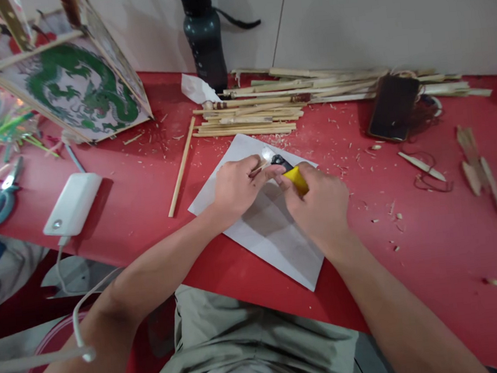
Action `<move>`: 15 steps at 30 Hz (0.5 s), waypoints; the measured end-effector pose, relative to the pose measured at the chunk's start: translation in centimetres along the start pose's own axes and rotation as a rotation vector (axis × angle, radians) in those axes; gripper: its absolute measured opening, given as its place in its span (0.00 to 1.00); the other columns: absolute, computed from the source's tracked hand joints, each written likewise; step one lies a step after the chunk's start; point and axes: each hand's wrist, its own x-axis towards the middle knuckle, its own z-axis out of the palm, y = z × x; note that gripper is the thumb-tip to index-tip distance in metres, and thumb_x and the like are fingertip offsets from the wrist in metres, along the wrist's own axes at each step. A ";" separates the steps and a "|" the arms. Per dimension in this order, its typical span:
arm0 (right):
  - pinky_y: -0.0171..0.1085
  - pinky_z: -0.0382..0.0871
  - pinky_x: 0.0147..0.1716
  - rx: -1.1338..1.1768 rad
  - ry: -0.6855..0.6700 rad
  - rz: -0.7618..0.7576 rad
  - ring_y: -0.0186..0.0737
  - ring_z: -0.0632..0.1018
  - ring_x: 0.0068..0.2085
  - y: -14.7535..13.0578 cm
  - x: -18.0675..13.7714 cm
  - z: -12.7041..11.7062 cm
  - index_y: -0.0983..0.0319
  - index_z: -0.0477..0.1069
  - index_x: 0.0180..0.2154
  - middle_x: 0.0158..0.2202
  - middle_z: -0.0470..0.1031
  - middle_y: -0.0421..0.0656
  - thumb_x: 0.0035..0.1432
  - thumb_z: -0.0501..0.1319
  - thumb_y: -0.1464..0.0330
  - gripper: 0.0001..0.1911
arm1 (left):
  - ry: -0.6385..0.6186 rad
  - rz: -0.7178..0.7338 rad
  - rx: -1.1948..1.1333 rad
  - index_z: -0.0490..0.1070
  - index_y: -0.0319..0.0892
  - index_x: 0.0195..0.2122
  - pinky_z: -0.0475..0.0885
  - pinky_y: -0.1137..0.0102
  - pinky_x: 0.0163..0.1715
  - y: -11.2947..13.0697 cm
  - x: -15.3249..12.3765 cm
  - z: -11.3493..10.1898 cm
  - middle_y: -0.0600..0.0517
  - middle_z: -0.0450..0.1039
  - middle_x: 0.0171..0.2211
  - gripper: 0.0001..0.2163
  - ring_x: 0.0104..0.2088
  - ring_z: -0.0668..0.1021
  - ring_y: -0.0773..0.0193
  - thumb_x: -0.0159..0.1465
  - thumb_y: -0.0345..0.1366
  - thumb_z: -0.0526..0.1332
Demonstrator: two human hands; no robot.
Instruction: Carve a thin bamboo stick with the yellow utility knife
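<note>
Over a sheet of white paper (281,253) on the red table, my two hands meet. My right hand (323,203) is closed around the yellow and black handle of a utility knife (296,180); its front end points up and left, with the blade hard to make out. Pinched in the fingers of my left hand (235,191) is a thin, short wooden stick (259,167), mostly covered by the fingers. The knife's front end lies close beside it; whether they touch I cannot tell.
Bamboo strips (247,131) are piled behind the paper, before a dark bottle (206,44). One strip (182,168) lies left. A dragon lantern (84,85), scissors (1,201) and a white power bank (74,204) stand or lie farther left. A phone (394,108) and shavings are right.
</note>
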 end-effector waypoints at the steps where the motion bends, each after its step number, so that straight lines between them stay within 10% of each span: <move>1: 0.41 0.45 0.27 0.022 0.011 -0.001 0.41 0.66 0.25 0.0 0.0 0.0 0.59 0.70 0.36 0.26 0.72 0.47 0.70 0.50 0.48 0.24 | 0.001 -0.005 -0.020 0.57 0.43 0.22 0.52 0.67 0.26 0.1 0.0 0.1 0.56 0.57 0.19 0.28 0.22 0.60 0.68 0.68 0.62 0.54; 15: 0.38 0.48 0.25 0.453 -0.048 -0.164 0.34 0.59 0.21 1.1 0.0 0.2 0.56 0.55 0.27 0.19 0.58 0.35 0.68 0.53 0.47 0.25 | -0.162 0.109 -0.487 0.59 0.43 0.25 0.55 0.71 0.23 -1.0 0.1 0.7 0.58 0.53 0.22 0.28 0.23 0.58 0.71 0.63 0.64 0.59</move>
